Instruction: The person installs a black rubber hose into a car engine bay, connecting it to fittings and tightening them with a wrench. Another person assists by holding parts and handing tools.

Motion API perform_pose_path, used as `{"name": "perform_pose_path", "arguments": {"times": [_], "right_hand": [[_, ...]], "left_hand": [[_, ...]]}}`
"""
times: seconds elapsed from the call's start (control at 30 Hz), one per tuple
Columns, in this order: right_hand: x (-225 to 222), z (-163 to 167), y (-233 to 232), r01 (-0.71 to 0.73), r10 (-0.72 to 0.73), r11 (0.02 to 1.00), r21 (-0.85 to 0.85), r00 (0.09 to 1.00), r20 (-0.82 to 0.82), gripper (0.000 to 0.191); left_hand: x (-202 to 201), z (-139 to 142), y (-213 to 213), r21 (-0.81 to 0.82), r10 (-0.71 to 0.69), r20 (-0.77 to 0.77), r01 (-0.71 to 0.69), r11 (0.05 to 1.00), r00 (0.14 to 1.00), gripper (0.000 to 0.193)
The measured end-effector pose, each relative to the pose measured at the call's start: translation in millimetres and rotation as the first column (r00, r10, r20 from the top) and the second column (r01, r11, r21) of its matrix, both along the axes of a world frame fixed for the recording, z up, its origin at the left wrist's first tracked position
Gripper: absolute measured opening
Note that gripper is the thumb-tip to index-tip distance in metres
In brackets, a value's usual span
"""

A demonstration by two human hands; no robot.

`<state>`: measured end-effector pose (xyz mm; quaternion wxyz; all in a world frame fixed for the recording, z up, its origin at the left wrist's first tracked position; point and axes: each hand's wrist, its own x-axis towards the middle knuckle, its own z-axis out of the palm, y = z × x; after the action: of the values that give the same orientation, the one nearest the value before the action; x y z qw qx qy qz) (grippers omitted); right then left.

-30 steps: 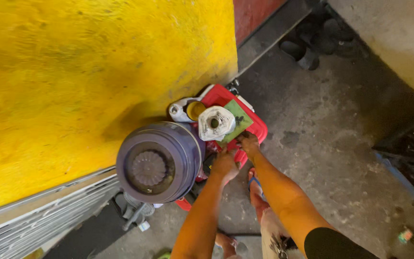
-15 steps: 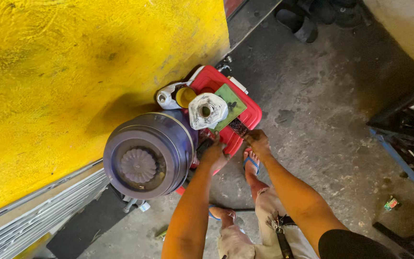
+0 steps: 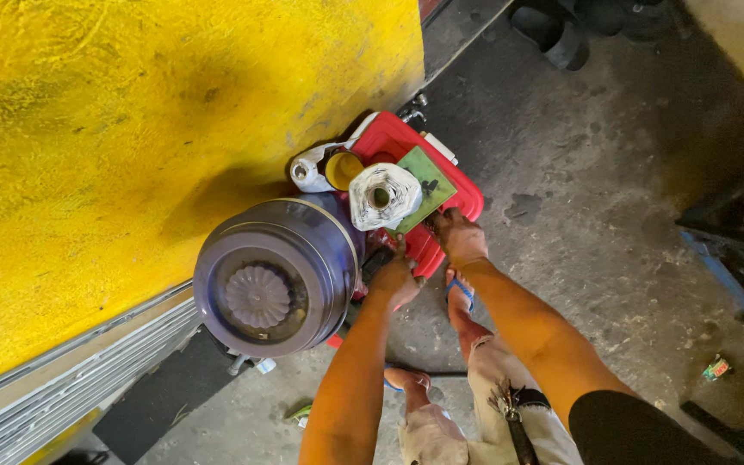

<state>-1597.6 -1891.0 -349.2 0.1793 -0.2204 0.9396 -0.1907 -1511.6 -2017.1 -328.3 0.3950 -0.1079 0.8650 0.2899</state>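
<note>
**Hands on small red engine beside yellow wall**

Engine point(image 3: 424, 185), red-cased, sits on the grey concrete floor point(image 3: 596, 224) right against the yellow wall point(image 3: 131, 129). On top of it: a green plate point(image 3: 428, 181), a white wrapped cap point(image 3: 382, 196), a yellow cup-like part point(image 3: 344, 170) and a white fitting point(image 3: 310, 172). Big dark round housing point(image 3: 273, 275) with a fluted centre juts toward the camera on its near side.

Left hand point(image 3: 396, 277) lies between the round housing and the red case, fingers curled around something dark there; what it grips cannot be told. Right hand point(image 3: 458, 237) presses on the red case's near edge just below the green plate, fingers bent and closed over the rim.

Feet in blue sandals point(image 3: 458, 293) stand directly under the unit; keys point(image 3: 505, 400) hang at the waist. Dark sandals point(image 3: 561, 39) lie well apart, up top.

Risk, as a judgement: the unit looks top-heavy, and feet are close underneath. A slip of either hand could tilt it onto the toes or pinch the left fingers in the narrow gap beside the housing.
</note>
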Motion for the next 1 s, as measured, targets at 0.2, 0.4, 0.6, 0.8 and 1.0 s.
{"name": "perform_pose_path", "arguments": {"times": [0.2, 0.4, 0.6, 0.8, 1.0], "right_hand": [[-12.5, -4.1, -1.7, -0.128, 0.130, 0.991, 0.041, 0.988, -0.077, 0.037], [-8.3, -10.7, 4.9, -0.083, 0.078, 0.996, -0.043, 0.990, -0.117, 0.039], [8.7, -13.1, 7.0, 0.182, -0.283, 0.887, -0.425, 0.941, -0.187, 0.017], [20.8, -13.6, 8.3, 0.848, -0.730, 0.511, -0.139, 0.513, 0.452, 0.029], [24.1, -9.7, 1.0, 1.000, -0.252, 0.021, -0.016, 0.021, 0.967, 0.028]], "left_hand": [[-0.9, 0.0, -1.1, 0.006, 0.005, 0.016, -0.005, 1.000, 1.000, 0.050], [-0.6, -2.5, -4.2, 0.022, 0.010, 0.018, -0.010, 1.000, 1.000, 0.051], [-0.5, -11.8, -7.2, 0.030, -0.009, 0.099, 0.006, 1.000, 0.995, 0.051], [0.0, -16.7, -8.7, 0.030, -0.003, 0.156, -0.002, 1.000, 0.988, 0.052], [1.9, -14.6, -6.3, 0.069, 0.011, 0.098, -0.018, 0.997, 0.995, 0.059]]}}
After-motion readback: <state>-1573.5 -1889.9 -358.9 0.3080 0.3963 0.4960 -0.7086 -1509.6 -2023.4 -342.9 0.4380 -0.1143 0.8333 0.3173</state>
